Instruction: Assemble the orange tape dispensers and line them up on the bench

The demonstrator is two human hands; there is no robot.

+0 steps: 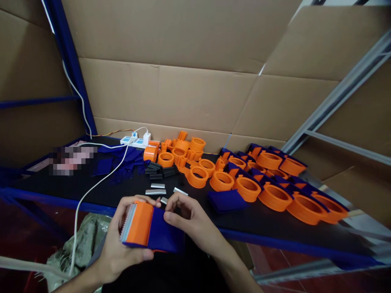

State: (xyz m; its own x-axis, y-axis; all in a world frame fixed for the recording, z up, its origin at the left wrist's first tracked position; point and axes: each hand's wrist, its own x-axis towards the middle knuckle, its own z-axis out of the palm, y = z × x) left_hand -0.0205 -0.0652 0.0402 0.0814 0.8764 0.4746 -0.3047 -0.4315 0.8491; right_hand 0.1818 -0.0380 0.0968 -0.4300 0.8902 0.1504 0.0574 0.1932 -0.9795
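My left hand [114, 246] is wrapped round an orange and blue tape dispenser [140, 223], its serrated metal blade facing left. My right hand [186, 215] pinches the upper right edge of the dispenser's blue plastic flap [165, 232]. The thumb and forefinger are close together there, and whether they hold anything smaller is hidden. Just beyond my hands, several silver metal strips [155, 192] lie on the black tabletop [128, 201]. Behind them is a small heap of black roller-like pieces [156, 171].
Orange tape dispenser bodies [197, 177] are piled at the back middle. Rows of orange and blue dispensers [275, 195] fill the right side. A stack of blue sheets [226, 200] lies near the front, more blue pieces [122, 158] at left. A white cable [100, 179] crosses the table from a power strip [137, 141].
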